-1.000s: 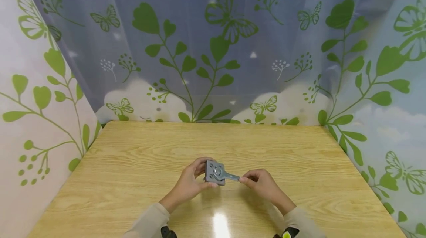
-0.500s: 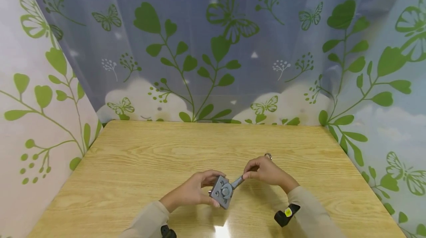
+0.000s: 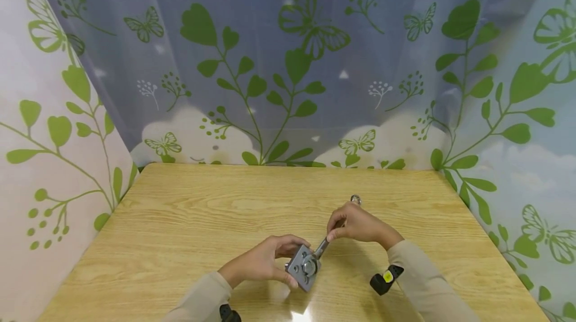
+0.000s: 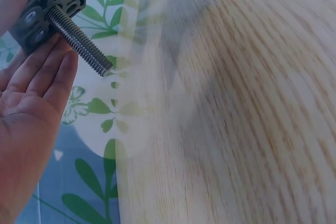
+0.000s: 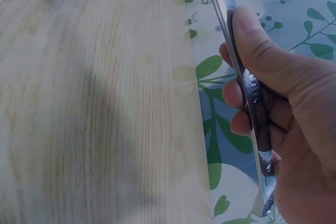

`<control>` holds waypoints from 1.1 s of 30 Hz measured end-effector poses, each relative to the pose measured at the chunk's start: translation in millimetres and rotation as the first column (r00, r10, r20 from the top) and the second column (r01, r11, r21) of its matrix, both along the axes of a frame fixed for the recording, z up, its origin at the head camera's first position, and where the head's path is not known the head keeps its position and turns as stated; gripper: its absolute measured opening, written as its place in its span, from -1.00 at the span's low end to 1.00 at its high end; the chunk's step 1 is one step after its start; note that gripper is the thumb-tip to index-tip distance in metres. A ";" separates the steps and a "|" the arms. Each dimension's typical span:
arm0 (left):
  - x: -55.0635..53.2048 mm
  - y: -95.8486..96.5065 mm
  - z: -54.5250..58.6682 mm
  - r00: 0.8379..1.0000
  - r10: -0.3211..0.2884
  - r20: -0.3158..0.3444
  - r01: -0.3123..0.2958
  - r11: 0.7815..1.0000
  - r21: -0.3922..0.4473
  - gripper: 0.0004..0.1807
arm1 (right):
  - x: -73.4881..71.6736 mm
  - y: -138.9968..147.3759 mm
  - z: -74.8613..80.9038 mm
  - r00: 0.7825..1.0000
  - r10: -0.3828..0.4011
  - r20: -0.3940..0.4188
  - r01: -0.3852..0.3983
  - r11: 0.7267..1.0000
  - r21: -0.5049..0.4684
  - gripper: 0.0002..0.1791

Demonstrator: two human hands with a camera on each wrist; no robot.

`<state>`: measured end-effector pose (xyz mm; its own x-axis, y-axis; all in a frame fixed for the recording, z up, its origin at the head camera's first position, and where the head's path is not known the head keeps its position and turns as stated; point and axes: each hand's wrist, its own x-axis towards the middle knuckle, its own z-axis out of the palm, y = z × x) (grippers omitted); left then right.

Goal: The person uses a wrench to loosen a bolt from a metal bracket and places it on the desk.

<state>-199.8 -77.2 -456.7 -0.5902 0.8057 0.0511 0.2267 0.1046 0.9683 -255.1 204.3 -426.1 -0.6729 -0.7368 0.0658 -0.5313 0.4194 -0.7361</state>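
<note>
My left hand (image 3: pixel 265 262) holds a square grey plate (image 3: pixel 297 267) by its edges, tilted above the table. A bolt passes through the plate: its round-looking head (image 3: pixel 309 265) faces right, and in the left wrist view the threaded shank (image 4: pixel 81 40) sticks out the other side. With my right hand (image 3: pixel 360 224) I grip a metal wrench (image 5: pixel 252 93) along its handle, thumb on one side and fingers curled on the other. One end of the wrench meets the bolt head; its far ring end (image 3: pixel 355 199) shows beyond my right hand.
Both hands are over a wood-grain table (image 3: pixel 202 202). Behind it hangs a curtain (image 3: pixel 252 62) printed with green leaves and butterflies. Black straps (image 3: pixel 387 279) sit around the sleeves.
My right hand has moved away from me, swinging the wrench handle upward in the head view. The plate has tilted and come slightly right and nearer; the wrench's ring end has come into sight.
</note>
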 end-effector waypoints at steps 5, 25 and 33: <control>-1.7 0.4 -0.1 0.999 -0.049 -0.010 0.049 0.999 0.021 -0.28 | 4.0 1.8 -4.4 0.999 -0.018 0.039 0.017 1.000 0.021 -0.88; -4.0 -3.8 -2.2 0.952 0.307 0.009 -0.307 0.952 0.010 -0.17 | 21.6 52.6 -30.1 0.977 -0.165 0.134 0.161 0.986 0.041 -0.79; -8.0 -2.6 -4.1 0.876 0.483 0.017 -0.483 0.875 0.019 -0.10 | 36.6 45.7 -37.8 0.975 -0.221 0.021 0.221 0.975 0.010 -0.70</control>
